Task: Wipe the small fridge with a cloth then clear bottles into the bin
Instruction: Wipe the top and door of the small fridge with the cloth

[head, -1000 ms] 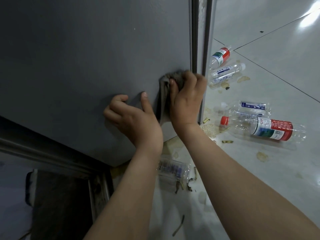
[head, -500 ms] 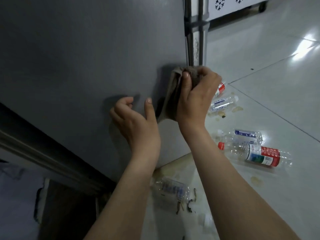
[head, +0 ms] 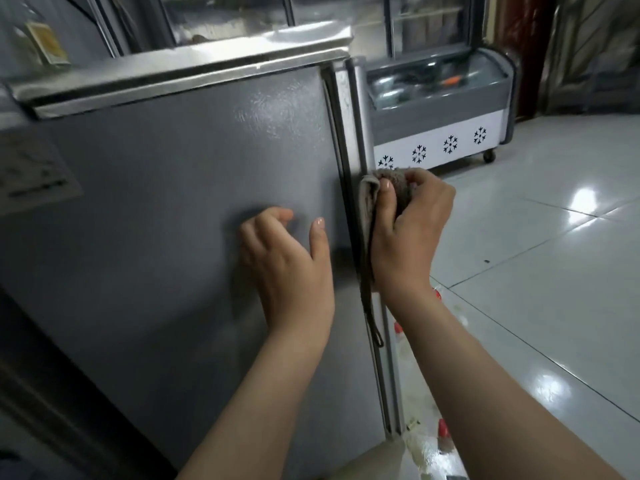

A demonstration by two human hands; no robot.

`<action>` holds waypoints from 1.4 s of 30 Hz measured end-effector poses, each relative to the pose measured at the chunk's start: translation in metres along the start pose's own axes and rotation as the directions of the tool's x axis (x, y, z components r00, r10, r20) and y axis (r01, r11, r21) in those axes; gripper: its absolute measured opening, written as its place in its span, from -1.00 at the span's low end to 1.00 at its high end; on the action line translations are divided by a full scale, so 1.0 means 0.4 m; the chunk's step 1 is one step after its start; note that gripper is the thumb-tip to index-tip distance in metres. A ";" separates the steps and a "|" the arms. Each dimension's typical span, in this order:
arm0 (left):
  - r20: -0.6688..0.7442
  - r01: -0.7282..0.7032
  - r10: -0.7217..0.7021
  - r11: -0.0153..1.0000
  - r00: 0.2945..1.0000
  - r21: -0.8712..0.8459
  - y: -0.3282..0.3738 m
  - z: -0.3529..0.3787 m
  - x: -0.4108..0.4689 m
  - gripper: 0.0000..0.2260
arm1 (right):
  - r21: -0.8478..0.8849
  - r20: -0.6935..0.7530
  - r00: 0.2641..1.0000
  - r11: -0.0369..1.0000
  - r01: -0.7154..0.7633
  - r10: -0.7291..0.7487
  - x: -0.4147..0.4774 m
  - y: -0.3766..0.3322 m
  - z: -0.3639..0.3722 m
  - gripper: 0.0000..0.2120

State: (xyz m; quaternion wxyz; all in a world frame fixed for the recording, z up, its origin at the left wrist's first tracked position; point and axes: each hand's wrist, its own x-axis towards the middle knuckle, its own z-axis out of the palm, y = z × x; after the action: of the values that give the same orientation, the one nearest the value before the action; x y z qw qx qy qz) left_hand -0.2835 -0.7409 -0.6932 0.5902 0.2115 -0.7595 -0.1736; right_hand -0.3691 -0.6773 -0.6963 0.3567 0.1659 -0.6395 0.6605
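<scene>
The small grey fridge (head: pixel 166 188) fills the left and middle of the head view, its side panel facing me. My right hand (head: pixel 412 233) grips a bunched brown-grey cloth (head: pixel 370 192) against the fridge's right front edge, about halfway up; a strip of cloth hangs down below the hand. My left hand (head: pixel 287 265) rests on the grey panel just left of that edge, fingers curled and thumb pointing up, holding nothing. Red bottle caps (head: pixel 443 427) show on the floor by the fridge's lower corner; the bottles themselves are mostly hidden behind my right forearm.
A glass-topped chest freezer (head: pixel 440 109) with snowflake marks stands on wheels behind the fridge at the right. Glossy white floor tiles (head: pixel 554 271) spread to the right. A white label (head: pixel 31 174) is stuck on the fridge panel at the far left.
My view has tilted up, bringing the fridge top and the freezer into sight. The right hand with the cloth has moved up along the fridge's edge; the left hand followed upward on the panel.
</scene>
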 end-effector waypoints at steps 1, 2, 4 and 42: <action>-0.001 -0.020 0.020 1.000 1.000 0.002 0.006 0.006 0.009 -0.73 | 0.013 -0.005 1.000 1.000 0.018 -0.018 0.019 -0.014 0.004 -0.56; -0.005 -0.037 0.037 0.999 0.999 0.010 0.011 0.011 0.017 -0.72 | 0.030 -0.010 0.999 0.999 0.041 -0.041 0.038 -0.031 0.011 -0.57; -0.023 -0.060 0.062 0.997 0.998 0.058 0.013 0.017 0.033 -0.72 | 0.058 -0.019 0.996 0.994 0.089 -0.088 0.078 -0.071 0.029 -0.58; 0.020 0.058 -0.061 0.990 0.998 0.125 -0.114 0.093 -0.197 -0.79 | 0.053 -0.020 0.981 0.979 0.195 -0.194 -0.108 0.189 0.058 -0.80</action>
State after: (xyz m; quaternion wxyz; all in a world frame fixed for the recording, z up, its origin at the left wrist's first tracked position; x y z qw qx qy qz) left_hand -0.2975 -0.7379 -0.7905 0.5612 0.2686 -0.7692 -0.1460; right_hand -0.3965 -0.7052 -0.7773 0.4197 0.2325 -0.5993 0.6408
